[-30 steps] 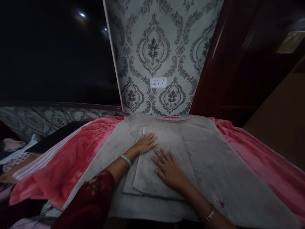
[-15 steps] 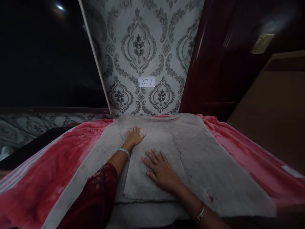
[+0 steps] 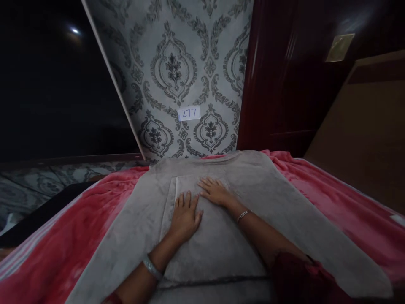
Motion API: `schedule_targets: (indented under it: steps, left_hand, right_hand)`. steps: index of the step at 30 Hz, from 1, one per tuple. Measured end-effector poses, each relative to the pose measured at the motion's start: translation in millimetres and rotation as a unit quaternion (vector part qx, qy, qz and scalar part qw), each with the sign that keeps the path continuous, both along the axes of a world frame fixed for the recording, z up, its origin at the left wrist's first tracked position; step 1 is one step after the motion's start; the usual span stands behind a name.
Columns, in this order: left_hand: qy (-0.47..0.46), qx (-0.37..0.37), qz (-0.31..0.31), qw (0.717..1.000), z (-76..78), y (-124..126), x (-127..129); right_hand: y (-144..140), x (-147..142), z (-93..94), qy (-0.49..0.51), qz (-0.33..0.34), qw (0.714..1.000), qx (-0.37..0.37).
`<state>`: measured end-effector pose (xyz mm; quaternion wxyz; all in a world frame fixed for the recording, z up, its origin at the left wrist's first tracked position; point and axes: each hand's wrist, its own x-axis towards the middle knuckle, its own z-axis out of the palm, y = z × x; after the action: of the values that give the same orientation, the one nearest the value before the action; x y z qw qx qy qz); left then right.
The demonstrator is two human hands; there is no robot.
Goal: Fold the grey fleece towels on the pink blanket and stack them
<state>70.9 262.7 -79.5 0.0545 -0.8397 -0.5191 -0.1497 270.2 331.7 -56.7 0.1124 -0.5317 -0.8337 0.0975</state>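
A grey plush garment (image 3: 136, 219) with a neckline at its far end lies spread out in front of me. On its middle sits a folded grey panel (image 3: 221, 249) of the same plush fabric. My left hand (image 3: 185, 217) rests flat on the left part of this panel, fingers spread and pointing away from me. Farther up, my right hand (image 3: 217, 192) lies flat near the panel's upper right, its fingers pointing left. Neither hand grips anything. A bracelet circles each wrist.
A red and pink plush blanket (image 3: 91, 215) lies under the garment and shows on both sides. Behind stands a patterned wall (image 3: 174, 38) with a paper label (image 3: 189, 113) reading 277. A dark screen (image 3: 57, 84) is at left, a cardboard box (image 3: 363, 122) at right.
My left hand has slid down toward me over the panel, while my right hand has moved up and away. The view has shifted slightly.
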Motion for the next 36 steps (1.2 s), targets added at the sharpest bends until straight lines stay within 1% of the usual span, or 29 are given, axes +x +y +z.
schedule_targets:
  steps: [2, 7, 10, 13, 15, 16, 18, 20, 22, 25, 27, 29, 31, 34, 36]
  left_hand:
    - [0.001, 0.001, 0.0, 1.0, 0.7, 1.9, 0.0]
    - [-0.016, -0.002, -0.008, 1.0, -1.6, 6.6, -3.3]
    - [-0.021, -0.007, -0.012, 1.0, -3.5, 8.0, -5.0]
    - [-0.034, 0.001, -0.018, 0.999, -5.5, 9.5, -6.1]
    - [-0.04, 0.007, -0.02, 0.999, -6.2, 10.5, -6.6]
    - [-0.042, 0.009, -0.02, 0.999, -6.2, 10.8, -6.8]
    - [-0.047, 0.012, -0.02, 0.999, -5.3, 11.4, -7.4]
    - [-0.064, 0.01, -0.019, 0.998, -3.9, 12.1, -8.7]
    - [-0.09, 0.003, -0.018, 0.996, -3.4, 13.2, -10.8]
    - [-0.134, 0.007, -0.025, 0.991, -5.6, 16.2, -13.9]
    - [-0.162, 0.017, -0.031, 0.986, -8.1, 18.5, -15.3]
    - [-0.2, 0.017, -0.036, 0.979, -10.1, 20.5, -16.3]
    - [-0.261, 0.003, -0.046, 0.964, -11.0, 21.7, -18.2]
    - [-0.388, -0.039, -0.044, 0.92, -10.5, 21.9, -24.5]
    - [-0.446, -0.067, -0.021, 0.892, -9.1, 21.8, -30.4]
  right_hand:
    - [18.3, 5.0, -4.2, -0.006, -0.022, 1.0, -0.001]
    - [53.5, 26.6, -10.7, -0.011, -0.114, 0.993, -0.015]
    - [63.3, 33.7, -11.4, -0.011, -0.147, 0.989, -0.019]
    - [61.9, 32.9, -7.3, -0.017, -0.149, 0.988, -0.021]
    - [52.5, 29.5, -2.8, -0.026, -0.125, 0.992, -0.023]
    - [44.3, 27.1, -0.9, -0.029, -0.101, 0.994, -0.025]
    - [19.5, 21.3, 1.1, -0.027, -0.028, 0.999, -0.029]
    - [-17.2, 14.4, 0.1, -0.014, 0.055, 0.998, -0.029]
    - [-62.5, 7.4, -2.8, 0.001, 0.125, 0.992, -0.022]
    - [-127.7, 0.5, -5.1, 0.03, 0.196, 0.98, -0.016]
    - [-153.3, -1.1, -1.5, 0.06, 0.235, 0.97, -0.033]
    - [-157.0, -2.9, 6.8, 0.096, 0.247, 0.963, -0.05]
    - [-142.0, -8.7, 16.6, 0.129, 0.209, 0.969, -0.032]
    - [-109.4, -28.8, 23.0, 0.124, 0.127, 0.984, 0.026]
    - [-96.9, -45.4, 17.4, 0.08, 0.117, 0.989, 0.041]
